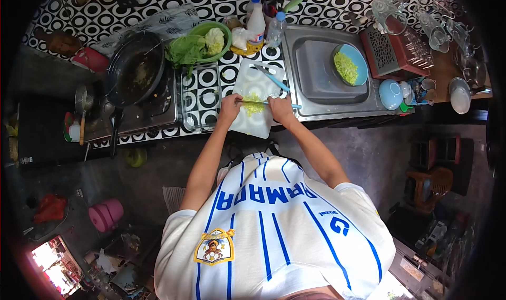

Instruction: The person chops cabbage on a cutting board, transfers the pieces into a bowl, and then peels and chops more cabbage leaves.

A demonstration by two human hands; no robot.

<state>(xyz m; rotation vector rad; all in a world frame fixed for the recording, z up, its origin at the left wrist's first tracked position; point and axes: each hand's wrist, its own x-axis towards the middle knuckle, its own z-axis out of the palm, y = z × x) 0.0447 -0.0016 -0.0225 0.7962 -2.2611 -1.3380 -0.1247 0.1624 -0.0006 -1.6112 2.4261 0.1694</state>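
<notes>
A white cutting board (247, 125) juts over the counter edge, with a small heap of finely chopped pale-green vegetable (254, 108) in its middle. Across the heap lies the blade of a knife (299, 107) with a light blue handle. My right hand (281, 110) is closed round that handle, its end sticking out to the right. At the blade's other end, my left hand (230, 108) has its fingers closed on the tip. Farther up the board rests a second light-blue-handled tool (275, 79), partly over its right edge.
Right of the board, a blue bowl (362, 70) of chopped vegetable sits on an upturned grey basin (316, 68) in the sink. Behind stand a green basin (226, 39) with leafy vegetables and several bottles (256, 20). A large pan (136, 70) occupies the stove at left.
</notes>
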